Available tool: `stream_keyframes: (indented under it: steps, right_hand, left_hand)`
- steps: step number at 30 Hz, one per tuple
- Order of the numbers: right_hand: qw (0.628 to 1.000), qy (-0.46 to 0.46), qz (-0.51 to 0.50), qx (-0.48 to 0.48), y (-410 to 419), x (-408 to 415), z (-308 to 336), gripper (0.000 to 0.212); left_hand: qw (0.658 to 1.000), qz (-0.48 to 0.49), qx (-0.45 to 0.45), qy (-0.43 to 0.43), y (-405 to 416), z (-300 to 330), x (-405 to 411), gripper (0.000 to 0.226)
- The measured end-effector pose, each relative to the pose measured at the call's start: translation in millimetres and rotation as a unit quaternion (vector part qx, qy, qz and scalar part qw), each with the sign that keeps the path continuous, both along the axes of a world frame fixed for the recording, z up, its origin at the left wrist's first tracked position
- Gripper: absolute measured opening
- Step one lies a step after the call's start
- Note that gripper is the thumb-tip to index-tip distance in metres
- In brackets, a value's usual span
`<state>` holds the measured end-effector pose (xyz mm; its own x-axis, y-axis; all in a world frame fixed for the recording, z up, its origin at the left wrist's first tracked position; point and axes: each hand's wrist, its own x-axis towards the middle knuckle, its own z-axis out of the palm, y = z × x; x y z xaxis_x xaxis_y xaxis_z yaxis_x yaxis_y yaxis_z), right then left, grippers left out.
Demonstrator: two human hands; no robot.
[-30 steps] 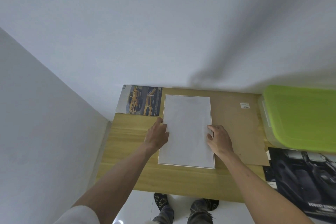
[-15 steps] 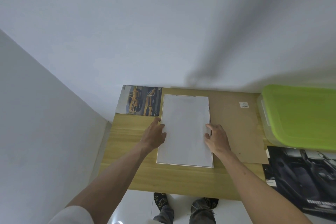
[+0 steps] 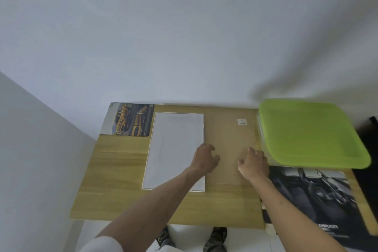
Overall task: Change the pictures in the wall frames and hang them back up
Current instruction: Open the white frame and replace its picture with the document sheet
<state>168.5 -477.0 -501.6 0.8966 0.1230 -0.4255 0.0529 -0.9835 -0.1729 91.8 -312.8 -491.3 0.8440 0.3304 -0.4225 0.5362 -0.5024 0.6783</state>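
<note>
A white picture frame [image 3: 173,149] lies flat on the wooden table [image 3: 120,174], showing a plain white sheet. Right of it lies a brown backing board [image 3: 229,139] with a small white label. My left hand [image 3: 205,158] hovers over the frame's right edge and the board's left side, fingers apart and curled. My right hand [image 3: 254,162] rests over the board's right part, fingers apart, holding nothing. A yellow-car picture [image 3: 128,119] lies at the table's back left. A dark car-interior poster [image 3: 311,194] lies at the front right.
A clear box with a lime-green lid [image 3: 308,133] stands at the back right, touching the board's right edge. A white wall rises behind the table and on the left. My feet [image 3: 216,237] show on the white floor below the table's front edge.
Both hands left the white frame's sides and moved right onto the brown backing board. The view also shifted right.
</note>
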Motion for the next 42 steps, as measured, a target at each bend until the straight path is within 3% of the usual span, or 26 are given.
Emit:
stream_keyframes:
  steps: [4, 12, 18, 21, 25, 32, 36, 42]
  right_hand:
    - [0.999, 0.016, 0.036, -0.027, -19.2, 3.8, -3.1, 0.059]
    - [0.998, 0.016, 0.053, 0.018, -31.6, 6.4, -9.1, 0.057]
    - [0.993, 0.042, -0.046, 0.103, -29.6, 13.5, -14.3, 0.069]
    - [0.982, 0.051, -0.124, 0.136, -26.1, 17.1, -16.7, 0.067]
    - [0.954, 0.075, -0.207, 0.202, -20.6, 20.1, -16.2, 0.066]
    - [0.909, 0.108, -0.160, 0.370, 9.1, 5.9, -2.8, 0.066]
    - [0.933, 0.108, -0.051, 0.341, 41.4, -14.2, -1.8, 0.082]
    - [0.944, 0.076, -0.008, 0.320, 88.9, -57.9, -6.9, 0.077]
  left_hand:
    - [0.995, 0.064, 0.001, 0.083, -38.6, -4.4, 9.9, 0.039]
    - [0.984, 0.138, 0.042, 0.102, -51.3, -6.4, 17.0, 0.025]
    - [0.961, 0.264, -0.015, 0.085, -45.9, -4.4, 25.3, 0.052]
    - [0.948, 0.311, -0.035, 0.066, -35.2, -1.6, 27.0, 0.050]
    - [0.953, 0.300, -0.029, 0.022, -15.0, 11.6, 20.1, 0.037]
    - [0.961, 0.276, -0.021, -0.007, 54.8, 22.2, -11.8, 0.039]
    - [0.968, 0.249, -0.016, -0.008, 102.6, 28.6, -44.7, 0.049]
    - [0.975, 0.221, -0.015, 0.004, 152.7, 22.9, -97.2, 0.062]
